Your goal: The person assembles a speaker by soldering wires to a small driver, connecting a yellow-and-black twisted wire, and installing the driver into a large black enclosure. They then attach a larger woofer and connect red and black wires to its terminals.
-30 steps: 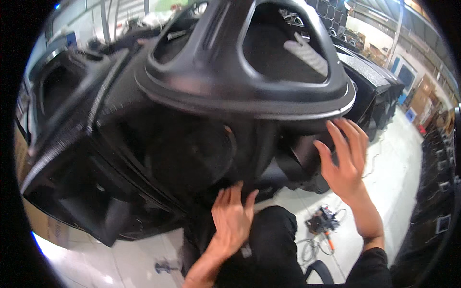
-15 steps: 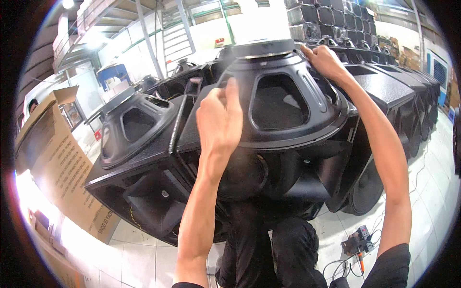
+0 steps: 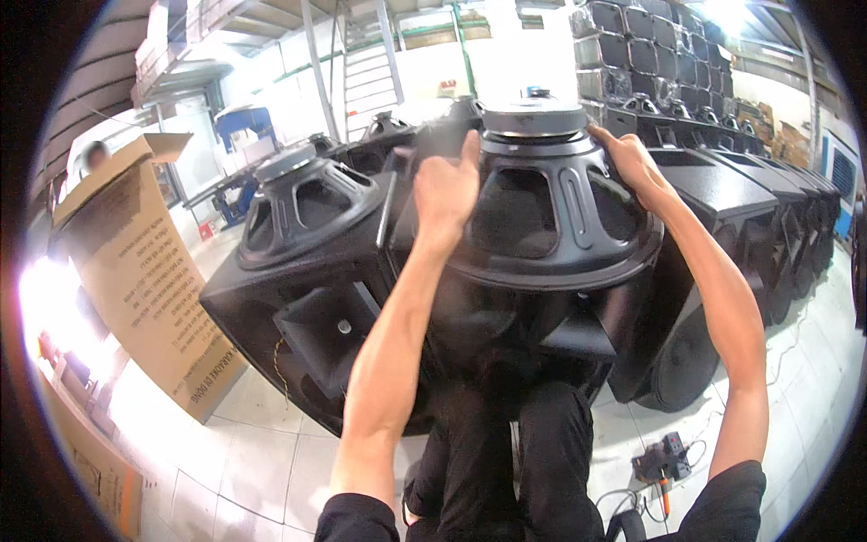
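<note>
A large black speaker driver [image 3: 578, 208] lies cone side down on a black speaker cabinet [image 3: 506, 316] in front of me, its round grey magnet [image 3: 535, 117] on top. At the left side of its basket is my left hand [image 3: 445, 197], closed against it, thumb pointing up beside the magnet. The other left fingers are blurred and partly hidden. My right hand [image 3: 635, 164] grips the far right side of the basket, a finger near the magnet's edge and the other fingertips hidden. Left of it, a second driver [image 3: 307, 212] rests magnet up on the neighbouring cabinet [image 3: 298, 307].
A tall open cardboard box [image 3: 144, 280] stands at the left. More speaker cabinets [image 3: 713, 190] run in a row along the right. A small dark device with cables [image 3: 664, 459] lies on the tiled floor near my right arm. Wrapped black units [image 3: 650, 45] are stacked at the back.
The driver in my hands has turned, so a basket strut now faces me where a window was. My hands stay at its sides. The view has shifted slightly.
</note>
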The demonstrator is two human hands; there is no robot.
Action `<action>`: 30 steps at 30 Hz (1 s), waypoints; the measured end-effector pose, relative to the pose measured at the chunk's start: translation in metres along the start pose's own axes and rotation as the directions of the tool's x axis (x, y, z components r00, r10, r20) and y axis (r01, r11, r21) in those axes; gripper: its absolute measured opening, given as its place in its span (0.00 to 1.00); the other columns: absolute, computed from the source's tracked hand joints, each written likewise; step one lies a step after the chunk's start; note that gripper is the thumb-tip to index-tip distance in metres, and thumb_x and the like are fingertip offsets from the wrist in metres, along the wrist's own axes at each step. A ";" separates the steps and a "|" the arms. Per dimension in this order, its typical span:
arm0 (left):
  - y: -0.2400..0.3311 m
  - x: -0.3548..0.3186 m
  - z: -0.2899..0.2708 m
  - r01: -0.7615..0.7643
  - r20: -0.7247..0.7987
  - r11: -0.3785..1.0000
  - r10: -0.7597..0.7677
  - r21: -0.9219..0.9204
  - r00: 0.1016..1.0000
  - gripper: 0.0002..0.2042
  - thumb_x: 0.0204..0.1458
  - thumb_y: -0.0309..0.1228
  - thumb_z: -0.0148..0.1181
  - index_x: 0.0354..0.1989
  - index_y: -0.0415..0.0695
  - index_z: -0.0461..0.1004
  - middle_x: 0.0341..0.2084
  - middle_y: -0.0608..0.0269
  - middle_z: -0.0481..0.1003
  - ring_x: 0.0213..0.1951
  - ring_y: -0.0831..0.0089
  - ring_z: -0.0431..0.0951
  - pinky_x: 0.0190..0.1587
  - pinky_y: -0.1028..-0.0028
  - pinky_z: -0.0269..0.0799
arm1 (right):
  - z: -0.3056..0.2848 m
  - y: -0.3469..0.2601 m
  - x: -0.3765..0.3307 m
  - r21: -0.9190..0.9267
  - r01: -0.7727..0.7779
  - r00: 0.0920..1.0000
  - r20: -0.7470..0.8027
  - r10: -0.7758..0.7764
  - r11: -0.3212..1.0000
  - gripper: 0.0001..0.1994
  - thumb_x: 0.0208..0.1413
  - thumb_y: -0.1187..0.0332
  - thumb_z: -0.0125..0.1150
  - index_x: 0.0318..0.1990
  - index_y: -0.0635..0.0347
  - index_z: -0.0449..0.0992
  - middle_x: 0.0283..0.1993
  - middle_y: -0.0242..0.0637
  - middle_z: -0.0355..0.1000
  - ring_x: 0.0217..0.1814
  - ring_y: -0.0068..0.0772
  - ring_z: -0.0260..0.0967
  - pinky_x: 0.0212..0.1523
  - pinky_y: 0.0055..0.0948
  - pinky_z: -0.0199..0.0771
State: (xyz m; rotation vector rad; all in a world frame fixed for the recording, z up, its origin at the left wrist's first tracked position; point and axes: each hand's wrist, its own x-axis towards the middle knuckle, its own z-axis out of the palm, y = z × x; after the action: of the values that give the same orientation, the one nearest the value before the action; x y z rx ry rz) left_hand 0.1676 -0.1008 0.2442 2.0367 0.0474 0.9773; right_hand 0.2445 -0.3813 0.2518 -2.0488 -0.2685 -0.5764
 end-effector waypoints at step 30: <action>-0.175 -0.359 -0.107 -0.268 0.392 0.949 0.312 -0.165 0.865 0.15 0.40 0.24 0.65 0.13 0.41 0.62 0.11 0.57 0.59 0.14 0.61 0.60 0.17 0.66 0.53 | 0.076 0.091 -0.541 -0.003 0.041 0.994 -0.104 -0.041 0.999 0.16 0.57 0.70 0.49 0.17 0.65 0.66 0.13 0.41 0.60 0.11 0.41 0.57 0.15 0.36 0.55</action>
State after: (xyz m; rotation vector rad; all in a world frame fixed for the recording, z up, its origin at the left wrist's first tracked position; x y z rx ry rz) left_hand -0.0982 -0.0484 -0.0682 2.1480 -0.5444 0.6828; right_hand -0.1636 -0.3409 -0.1205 -2.0112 -0.2488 -0.7061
